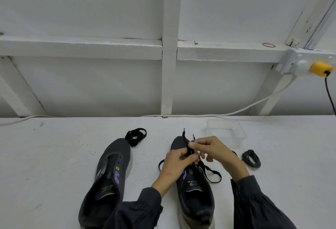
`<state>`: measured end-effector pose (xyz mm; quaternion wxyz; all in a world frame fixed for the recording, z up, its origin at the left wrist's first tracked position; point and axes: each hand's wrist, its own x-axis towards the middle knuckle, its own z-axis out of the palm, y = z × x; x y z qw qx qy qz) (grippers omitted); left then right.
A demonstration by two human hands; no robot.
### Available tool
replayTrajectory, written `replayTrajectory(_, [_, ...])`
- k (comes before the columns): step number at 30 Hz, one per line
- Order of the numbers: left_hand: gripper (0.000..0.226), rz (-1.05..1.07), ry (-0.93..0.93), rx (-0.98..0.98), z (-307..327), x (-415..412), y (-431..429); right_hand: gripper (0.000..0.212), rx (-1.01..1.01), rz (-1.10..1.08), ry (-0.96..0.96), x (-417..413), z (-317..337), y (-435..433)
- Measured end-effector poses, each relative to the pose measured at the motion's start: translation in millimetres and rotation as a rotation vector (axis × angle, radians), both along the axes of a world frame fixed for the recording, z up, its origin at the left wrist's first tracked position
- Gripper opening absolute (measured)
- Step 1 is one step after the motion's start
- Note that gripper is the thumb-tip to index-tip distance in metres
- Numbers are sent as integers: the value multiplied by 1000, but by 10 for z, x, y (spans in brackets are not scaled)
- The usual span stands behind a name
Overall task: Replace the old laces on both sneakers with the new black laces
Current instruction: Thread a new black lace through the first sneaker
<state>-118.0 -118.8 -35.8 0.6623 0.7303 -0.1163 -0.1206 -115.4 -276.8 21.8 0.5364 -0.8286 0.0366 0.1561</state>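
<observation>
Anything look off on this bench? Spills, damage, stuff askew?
Nothing spilled or damaged. The left sneaker sits angled with bare eyelets; the left hand and right hand pinch a lace over the right sneaker: normal mid-task. Only stray: a red rubber band on the wall ledge, upper right.

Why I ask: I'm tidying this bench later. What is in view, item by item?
table: 1, white, under the sneakers
left sneaker: 1, dark grey, on table, unlaced
right sneaker: 1, dark grey, on table, being laced
threaded lace: 1, black, partly in right sneaker
lace bundle: 1, black, beyond left sneaker's toe
lace coil: 1, dark, right of right sneaker
container: 1, clear, behind right sneaker
cable: 1, white, along table's back edge
plug: 1, yellow, in socket, far right
rubber band: 1, red, on ledge
left hand: 1, pinching threaded lace
right hand: 1, pinching threaded lace
</observation>
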Motion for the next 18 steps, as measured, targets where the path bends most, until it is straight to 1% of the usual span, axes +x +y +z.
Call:
replayTrajectory(2, [17, 0, -4, 8, 6, 1, -5, 34, 78, -13, -74, -67, 40, 58])
replayTrajectory(4, [15, 5, -2, 8, 9, -7, -2, 27, 128, -9, -127, -108, 74, 106])
replayTrajectory(8, [8, 14, 19, 21, 0, -19, 0, 11, 199, -109, -151, -75, 93, 152])
replayTrajectory(9, [4, 15, 11, 39, 8, -21, -2, 12, 194, -113, -148, -55, 108, 160])
replayTrajectory(12, [15, 16, -8, 61, 12, -28, -9, 17, 195, -76, -159, 8, 175, 159])
replayTrajectory(16, [12, 7, 11, -12, 16, -46, -14, 20, 327, -144, -290, 147, 404, 119])
replayTrajectory(18, [12, 2, 6, -7, 9, -47, -13, 17, 398, -196, -346, 278, 559, 104])
